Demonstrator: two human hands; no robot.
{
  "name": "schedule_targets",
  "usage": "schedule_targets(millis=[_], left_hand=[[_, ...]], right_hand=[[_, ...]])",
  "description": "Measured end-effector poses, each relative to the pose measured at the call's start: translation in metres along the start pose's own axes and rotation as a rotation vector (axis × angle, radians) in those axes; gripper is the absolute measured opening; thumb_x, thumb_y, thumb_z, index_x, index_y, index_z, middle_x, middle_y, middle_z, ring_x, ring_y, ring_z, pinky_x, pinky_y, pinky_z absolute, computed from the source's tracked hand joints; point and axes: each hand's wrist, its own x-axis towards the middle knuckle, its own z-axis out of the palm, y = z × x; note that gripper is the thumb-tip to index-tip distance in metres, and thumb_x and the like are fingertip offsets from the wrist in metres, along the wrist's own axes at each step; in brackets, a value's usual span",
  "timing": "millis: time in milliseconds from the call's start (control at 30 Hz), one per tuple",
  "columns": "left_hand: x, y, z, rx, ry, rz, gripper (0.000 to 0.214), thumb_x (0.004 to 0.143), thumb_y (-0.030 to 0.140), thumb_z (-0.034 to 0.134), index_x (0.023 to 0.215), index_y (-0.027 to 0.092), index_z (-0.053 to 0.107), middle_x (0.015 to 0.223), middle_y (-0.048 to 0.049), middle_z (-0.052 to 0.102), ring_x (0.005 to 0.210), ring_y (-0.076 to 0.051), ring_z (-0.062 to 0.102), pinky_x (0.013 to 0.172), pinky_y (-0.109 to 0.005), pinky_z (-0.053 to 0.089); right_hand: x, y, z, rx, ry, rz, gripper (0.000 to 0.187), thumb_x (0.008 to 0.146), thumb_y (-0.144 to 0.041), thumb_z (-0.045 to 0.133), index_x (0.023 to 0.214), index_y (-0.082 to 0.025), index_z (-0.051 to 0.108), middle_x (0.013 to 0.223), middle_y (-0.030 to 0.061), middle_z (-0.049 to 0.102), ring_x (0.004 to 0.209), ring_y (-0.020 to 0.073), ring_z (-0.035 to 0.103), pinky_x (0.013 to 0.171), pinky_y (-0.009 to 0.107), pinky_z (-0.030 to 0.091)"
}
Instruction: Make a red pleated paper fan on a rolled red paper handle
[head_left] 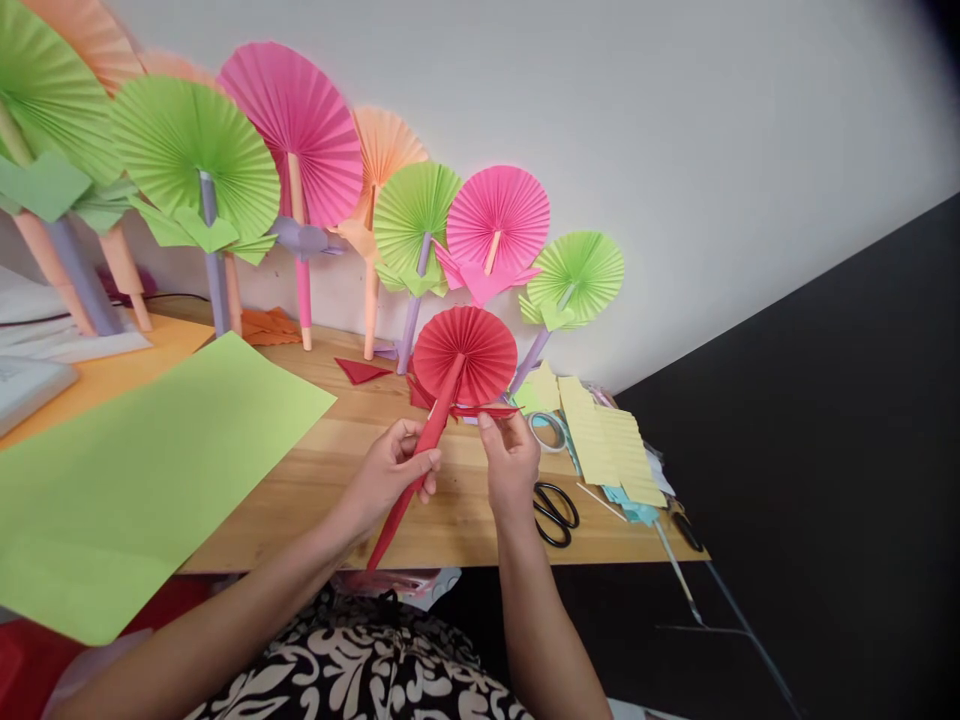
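A round, pleated red paper fan [480, 350] on a long rolled red paper handle is held up over the table. My left hand [394, 470] is closed around the handle, thumb on top, and the handle's lower end points down toward me. With thumb and fingers my right hand [511, 455] pinches a folded red paper piece [487, 410], seen edge-on, just below the pleated disc. Whether this piece is fixed to the handle I cannot tell. A red paper triangle [363, 371] lies on the table behind my left hand.
Finished paper fans in green, pink and orange lean against the wall, such as a pink fan [498, 215]. A large green paper sheet [165, 480] covers the table's left. Black-handled scissors [556, 514], a tape roll [547, 432] and yellow pleated paper [607, 440] lie right.
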Motion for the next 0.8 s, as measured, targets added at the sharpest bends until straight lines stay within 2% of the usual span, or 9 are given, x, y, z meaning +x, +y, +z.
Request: schedule_targets(millis=[167,367,467,600,800], left_hand=[[-0.002,0.001,0.001,0.076,0.034,0.031,0.038,0.075,0.038,0.072,0.092,0.019,0.044,0.063,0.0075,0.057,0.046,-0.009,0.055,0.044,-0.021,0.047],[-0.002,-0.003,-0.002,0.072,0.044,0.032,0.040,0.074,0.038,0.073,0.093,0.019,0.043,0.063,0.0074,0.058,0.045,-0.010,0.055,0.042,-0.022,0.047],[-0.003,-0.006,-0.004,0.059,0.037,0.028,0.037,0.078,0.040,0.071,0.093,0.019,0.044,0.065,0.0065,0.059,0.047,-0.010,0.056,0.043,-0.022,0.047],[-0.006,-0.008,-0.006,0.013,0.033,-0.003,0.032,0.084,0.042,0.065,0.093,0.019,0.045,0.066,0.0046,0.061,0.050,-0.011,0.057,0.045,-0.022,0.048],[-0.006,-0.008,-0.010,-0.014,0.048,-0.059,0.029,0.083,0.039,0.067,0.092,0.018,0.049,0.065,0.0030,0.063,0.053,-0.010,0.058,0.051,-0.021,0.048]], right_hand=[[0.002,0.004,0.006,0.122,0.052,0.140,0.023,0.083,-0.040,0.065,0.094,-0.020,0.068,0.093,0.0038,0.072,0.087,0.0191,0.064,0.085,0.035,0.050],[0.003,0.004,0.012,0.287,0.035,0.256,0.026,0.080,-0.038,0.068,0.098,-0.019,0.067,0.101,0.0052,0.071,0.089,0.0188,0.065,0.083,0.034,0.052],[0.003,0.005,0.013,0.347,0.030,0.274,0.026,0.078,-0.035,0.070,0.100,-0.020,0.066,0.103,0.0039,0.071,0.092,0.0178,0.064,0.085,0.034,0.051],[0.002,0.010,0.012,0.370,0.042,0.321,0.018,0.076,-0.031,0.071,0.089,-0.019,0.069,0.092,0.0013,0.072,0.085,0.0154,0.064,0.083,0.032,0.051],[0.002,0.018,0.016,0.410,0.063,0.341,0.020,0.073,-0.032,0.073,0.088,-0.020,0.069,0.090,0.0007,0.073,0.081,0.0151,0.065,0.082,0.032,0.051]])
